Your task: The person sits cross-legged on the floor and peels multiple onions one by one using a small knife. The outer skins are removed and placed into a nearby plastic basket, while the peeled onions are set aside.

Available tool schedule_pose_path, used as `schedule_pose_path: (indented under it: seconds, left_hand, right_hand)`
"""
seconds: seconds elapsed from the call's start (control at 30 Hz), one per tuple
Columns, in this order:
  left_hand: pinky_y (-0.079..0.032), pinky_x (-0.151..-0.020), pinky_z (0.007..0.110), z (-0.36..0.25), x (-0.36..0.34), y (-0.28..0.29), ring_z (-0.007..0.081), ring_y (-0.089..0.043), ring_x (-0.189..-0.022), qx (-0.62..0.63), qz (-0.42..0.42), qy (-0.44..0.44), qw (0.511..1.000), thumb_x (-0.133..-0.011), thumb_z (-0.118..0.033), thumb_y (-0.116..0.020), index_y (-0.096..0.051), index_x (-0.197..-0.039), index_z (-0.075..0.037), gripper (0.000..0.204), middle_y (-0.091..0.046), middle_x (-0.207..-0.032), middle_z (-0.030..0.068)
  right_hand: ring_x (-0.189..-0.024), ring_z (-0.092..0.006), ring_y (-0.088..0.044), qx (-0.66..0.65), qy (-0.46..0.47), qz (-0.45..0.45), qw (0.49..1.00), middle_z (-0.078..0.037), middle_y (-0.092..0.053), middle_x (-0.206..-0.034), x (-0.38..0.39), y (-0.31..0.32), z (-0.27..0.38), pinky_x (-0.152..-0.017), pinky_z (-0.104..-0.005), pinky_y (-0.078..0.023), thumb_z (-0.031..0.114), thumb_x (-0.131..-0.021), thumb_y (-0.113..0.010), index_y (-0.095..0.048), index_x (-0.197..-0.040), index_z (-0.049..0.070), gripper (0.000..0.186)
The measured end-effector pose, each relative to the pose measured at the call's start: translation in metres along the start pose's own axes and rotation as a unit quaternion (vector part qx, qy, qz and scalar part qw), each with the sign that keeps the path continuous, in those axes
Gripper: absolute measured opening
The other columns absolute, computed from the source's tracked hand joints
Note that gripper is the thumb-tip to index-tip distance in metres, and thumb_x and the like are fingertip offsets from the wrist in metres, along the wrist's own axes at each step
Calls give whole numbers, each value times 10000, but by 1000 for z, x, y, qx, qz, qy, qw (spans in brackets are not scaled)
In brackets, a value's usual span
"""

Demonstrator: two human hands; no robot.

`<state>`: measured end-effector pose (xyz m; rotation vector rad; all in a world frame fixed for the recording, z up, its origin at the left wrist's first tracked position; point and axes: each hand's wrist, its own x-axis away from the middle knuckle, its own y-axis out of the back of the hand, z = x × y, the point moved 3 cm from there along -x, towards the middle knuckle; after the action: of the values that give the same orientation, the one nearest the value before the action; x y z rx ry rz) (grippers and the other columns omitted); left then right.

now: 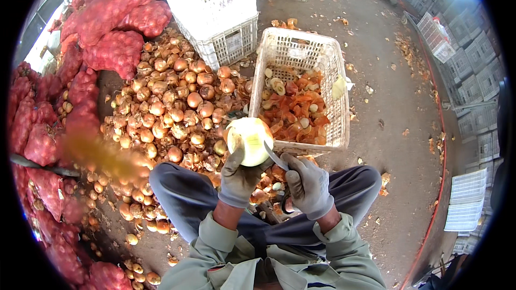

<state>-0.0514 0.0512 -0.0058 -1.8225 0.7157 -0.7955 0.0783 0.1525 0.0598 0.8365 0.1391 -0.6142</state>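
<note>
A partly peeled onion (251, 144), pale with some brown skin at its upper right, sits in my gloved left hand (239, 180), whose fingers wrap its underside. My gloved right hand (310, 185) is closed round the handle of a knife (275, 157). The blade points up and left and meets the onion's right side. Just beyond my hands stands a white plastic crate (344, 123) with orange onion skins (293, 104) and some pale pieces inside. More skins and scraps lie between my legs, partly hidden by my hands.
A heap of unpeeled onions (166, 110) spreads to the left. Red mesh sacks (113, 53) line the far left side. Stacked white crates (228, 40) stand behind the heap. Along the right run a red line (442, 166) and more crates (467, 198). Skin scraps dot the floor.
</note>
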Motion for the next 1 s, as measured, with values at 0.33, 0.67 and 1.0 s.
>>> schedule_pose_path:
  seconds: [0.33,0.67,1.0]
  left_hand:
    - [-503,-983,529,7,2,0,317,-571,-1184,-51,7,-20,998,-858,-268,-692,-462,-1353,-23,598,-573,-1293,146]
    - [-545,-950,504,18,0,1,340,-580,-1177,-5,46,24,999,-866,11,-601,-402,-1394,-46,567,-544,-1312,176]
    - [-508,-995,475,16,2,10,323,-571,-1194,-45,75,52,995,-872,-45,-616,-420,-1364,8,533,-566,-1295,164]
  right_hand:
    - [-709,-332,-604,116,-43,-54,991,-118,-602,-807,5,-15,2,-604,-435,-473,161,-921,-547,-591,-1156,47,265]
    - [-505,-87,-509,-428,-301,-3,852,9,-538,-581,-22,-43,-62,-477,-247,-410,398,-1023,-454,-630,-975,18,422]
    - [-699,-234,-627,-189,-152,-44,969,-109,-592,-744,-19,9,-33,-630,-365,-496,243,-963,-566,-567,-1150,-41,340]
